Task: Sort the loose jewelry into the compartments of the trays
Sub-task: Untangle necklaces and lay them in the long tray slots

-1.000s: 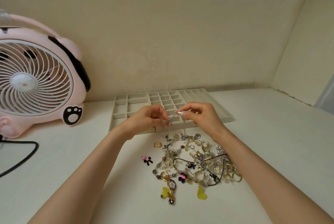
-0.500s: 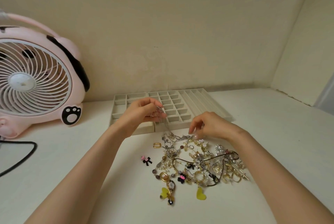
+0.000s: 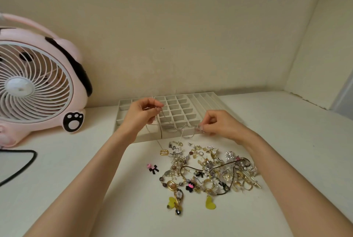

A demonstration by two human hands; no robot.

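Pinching chain at each end with left hand and right hand, newly spread apart over trays; seemingly almost freed from pile, nearly ready for a compartment.

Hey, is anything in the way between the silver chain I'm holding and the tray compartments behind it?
Nothing visible blocks it. The silver chain, pinched by the left hand and right hand, hangs over the trays. One strand drops toward the jewelry pile; whether it is snagged there cannot be told.
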